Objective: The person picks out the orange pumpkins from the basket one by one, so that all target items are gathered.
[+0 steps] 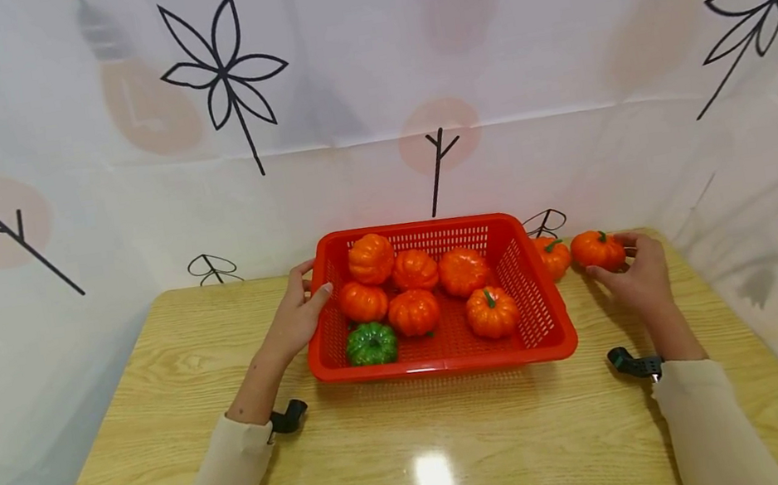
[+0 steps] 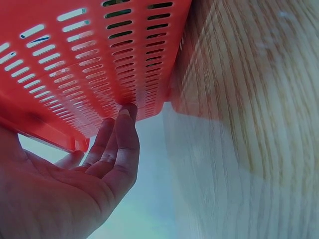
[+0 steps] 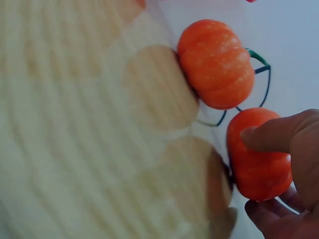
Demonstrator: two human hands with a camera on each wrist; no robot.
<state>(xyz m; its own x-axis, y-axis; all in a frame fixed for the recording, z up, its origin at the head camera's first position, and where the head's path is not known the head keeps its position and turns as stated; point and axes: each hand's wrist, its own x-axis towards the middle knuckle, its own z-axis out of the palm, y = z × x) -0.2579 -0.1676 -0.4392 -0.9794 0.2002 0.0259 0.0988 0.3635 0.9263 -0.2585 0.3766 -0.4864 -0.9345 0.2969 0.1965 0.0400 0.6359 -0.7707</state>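
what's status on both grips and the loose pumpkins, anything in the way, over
Left grip holds red basket by left rim. Right grip holds orange pumpkin, right of basket. Second pumpkin sits between that one and basket.

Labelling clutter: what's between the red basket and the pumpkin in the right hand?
One loose orange pumpkin, seen in the head view between the red basket and the held pumpkin; the basket's side partly hides it there.

Red basket (image 1: 445, 366): slotted, upright, loaded with pumpkins (image 1: 415, 312). Orange pumpkin (image 1: 594, 252): squat, ribbed, held near the basket's three o'clock side, green stem toward one o'clock.
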